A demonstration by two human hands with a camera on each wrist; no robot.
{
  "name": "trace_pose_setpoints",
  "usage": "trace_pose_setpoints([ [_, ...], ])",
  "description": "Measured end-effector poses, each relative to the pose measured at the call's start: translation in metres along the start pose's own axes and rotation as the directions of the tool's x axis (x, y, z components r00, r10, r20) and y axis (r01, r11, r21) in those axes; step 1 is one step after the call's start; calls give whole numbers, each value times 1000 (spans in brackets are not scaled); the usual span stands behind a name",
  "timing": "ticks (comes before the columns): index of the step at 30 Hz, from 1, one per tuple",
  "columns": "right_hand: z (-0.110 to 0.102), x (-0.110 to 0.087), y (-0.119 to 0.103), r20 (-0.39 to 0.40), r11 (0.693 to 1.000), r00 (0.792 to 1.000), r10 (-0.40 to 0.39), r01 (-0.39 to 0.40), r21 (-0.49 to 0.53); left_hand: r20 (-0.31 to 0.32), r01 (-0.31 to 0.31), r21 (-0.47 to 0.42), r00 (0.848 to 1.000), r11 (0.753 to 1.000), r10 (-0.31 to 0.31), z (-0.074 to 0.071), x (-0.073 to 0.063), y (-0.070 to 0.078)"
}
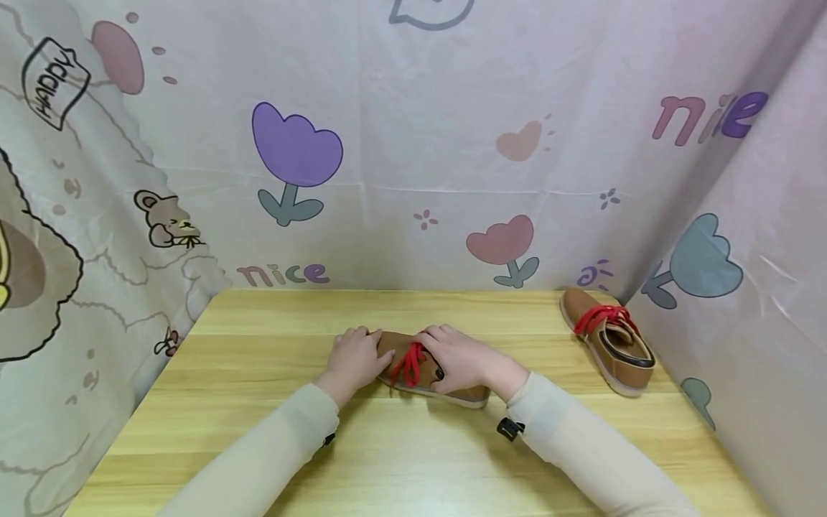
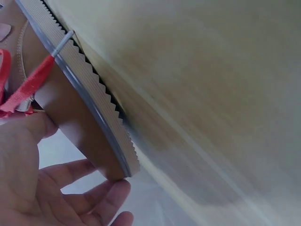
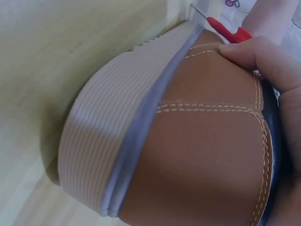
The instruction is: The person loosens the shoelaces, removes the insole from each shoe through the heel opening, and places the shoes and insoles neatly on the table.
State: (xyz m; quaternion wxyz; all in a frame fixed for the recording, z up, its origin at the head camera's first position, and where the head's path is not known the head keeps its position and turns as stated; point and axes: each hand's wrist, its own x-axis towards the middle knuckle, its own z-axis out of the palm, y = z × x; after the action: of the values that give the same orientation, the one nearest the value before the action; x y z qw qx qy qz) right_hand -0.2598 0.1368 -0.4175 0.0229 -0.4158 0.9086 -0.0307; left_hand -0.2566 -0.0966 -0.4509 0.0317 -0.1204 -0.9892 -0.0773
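Observation:
A brown lace-up shoe [image 1: 394, 346] with red laces [image 1: 410, 366] lies sole down on the table, toe to the left. My left hand [image 1: 352, 362] grips its toe end; the left wrist view shows the thumb on the upper and the fingers round the front. Over the ankle opening, my right hand [image 1: 461, 359] holds the shoe, its thumb [image 3: 240, 51] against the near side. The heel's ribbed pale sole [image 3: 101, 127] and stitched leather fill much of the right wrist view. One lace end [image 2: 35, 82] hangs across the shoe's side. The right fingers partly hide the opening.
A matching brown shoe [image 1: 625, 366] with tied red laces stands at the table's back right, toe toward the rear. The wooden table [image 1: 271, 323] meets a printed curtain [image 1: 400, 143] behind and on both sides.

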Motion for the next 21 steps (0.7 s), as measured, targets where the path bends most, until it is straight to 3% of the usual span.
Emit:
trace_pose_setpoints([
  [4,0,0,2,-8,1000,1000,-24,24,8,-2,5,8,1000,1000,-5,-2,-4,0],
  [10,-4,-12,9,-25,994,1000,-10,12,104,-21,-34,-15,999,999,34,-3,-8,0],
  [15,-9,-29,18,-44,988,998,34,-27,152,-22,-146,-127,989,981,145,-1,-5,-5],
  [21,-13,-45,26,-45,975,995,90,-79,208,58,-277,-254,952,927,300,-8,-3,-15],
])
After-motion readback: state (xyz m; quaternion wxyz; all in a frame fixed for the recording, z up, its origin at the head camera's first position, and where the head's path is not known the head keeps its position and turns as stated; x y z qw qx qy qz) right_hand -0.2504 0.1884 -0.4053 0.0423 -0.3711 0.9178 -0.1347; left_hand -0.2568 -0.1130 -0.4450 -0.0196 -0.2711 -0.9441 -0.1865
